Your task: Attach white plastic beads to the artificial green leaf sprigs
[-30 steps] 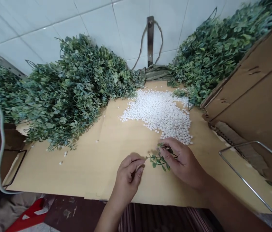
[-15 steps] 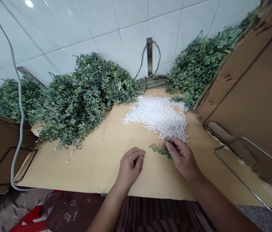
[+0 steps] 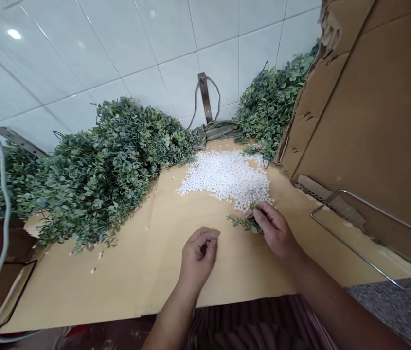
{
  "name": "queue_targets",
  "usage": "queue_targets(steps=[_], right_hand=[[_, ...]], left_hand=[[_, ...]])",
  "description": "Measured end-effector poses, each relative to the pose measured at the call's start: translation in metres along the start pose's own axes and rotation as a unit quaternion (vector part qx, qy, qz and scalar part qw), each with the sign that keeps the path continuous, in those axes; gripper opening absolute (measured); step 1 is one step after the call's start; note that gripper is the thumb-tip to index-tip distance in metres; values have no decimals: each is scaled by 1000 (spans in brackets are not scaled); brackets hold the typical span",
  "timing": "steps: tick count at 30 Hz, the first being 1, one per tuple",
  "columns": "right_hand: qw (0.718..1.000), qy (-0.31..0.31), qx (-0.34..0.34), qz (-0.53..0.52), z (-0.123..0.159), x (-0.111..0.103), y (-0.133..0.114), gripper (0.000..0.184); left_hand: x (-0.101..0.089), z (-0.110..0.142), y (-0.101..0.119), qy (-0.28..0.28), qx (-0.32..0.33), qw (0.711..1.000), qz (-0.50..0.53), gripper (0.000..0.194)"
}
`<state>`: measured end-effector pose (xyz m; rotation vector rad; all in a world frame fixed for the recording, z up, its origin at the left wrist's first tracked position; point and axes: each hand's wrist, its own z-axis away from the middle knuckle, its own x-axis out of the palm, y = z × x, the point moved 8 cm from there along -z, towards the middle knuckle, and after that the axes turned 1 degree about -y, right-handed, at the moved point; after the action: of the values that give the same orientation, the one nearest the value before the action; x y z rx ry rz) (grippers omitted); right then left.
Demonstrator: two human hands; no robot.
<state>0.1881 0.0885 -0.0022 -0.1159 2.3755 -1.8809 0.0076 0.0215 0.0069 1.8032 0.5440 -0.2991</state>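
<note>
Left hand (image 3: 200, 248) has thumb and forefinger pinched together; maybe something tiny's in there, can't tell. Right hand (image 3: 273, 226) grips a leafy green sprig (image 3: 245, 223), partly hidden by fingers, just before the pebbly white beads (image 3: 227, 175). Bushy foliage behind's cut off.

In the right hand (image 3: 273, 228), a matt, plastic-looking sprig (image 3: 243, 223); beyond it, smooth, plastic-looking white beads (image 3: 227, 175) below glossy wall tiles (image 3: 172, 29); to its right, matt, torn-edged cardboard (image 3: 376, 116) and shiny metal wire (image 3: 373, 207); under the left hand (image 3: 197, 250), smooth, matt, paper-like sheeting (image 3: 154, 287); farther left, matt, plastic-looking foliage (image 3: 99, 170).
</note>
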Motion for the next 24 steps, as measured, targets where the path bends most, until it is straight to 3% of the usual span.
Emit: queue_targets(steps=[9,12,16,20,24], right_hand=[[999,0,44,24,-1,-3,9,34],[998,-20,34,54,-2,1,8,32],[994,-51,11,99,-3,7,5,26],[989,-74,1,131,-4,12,2,25],[988,-75,2,137,-6,14,0,25]], left_hand=[[2,-1,5,-67,33,997,12,16],[-6,-24,-3,-99,34,994,-21,20],[-14,-73,-21,-79,32,987,-136,23],[-1,-108,-39,-70,6,980,-185,22],[12,-115,-41,-58,15,977,-206,18]])
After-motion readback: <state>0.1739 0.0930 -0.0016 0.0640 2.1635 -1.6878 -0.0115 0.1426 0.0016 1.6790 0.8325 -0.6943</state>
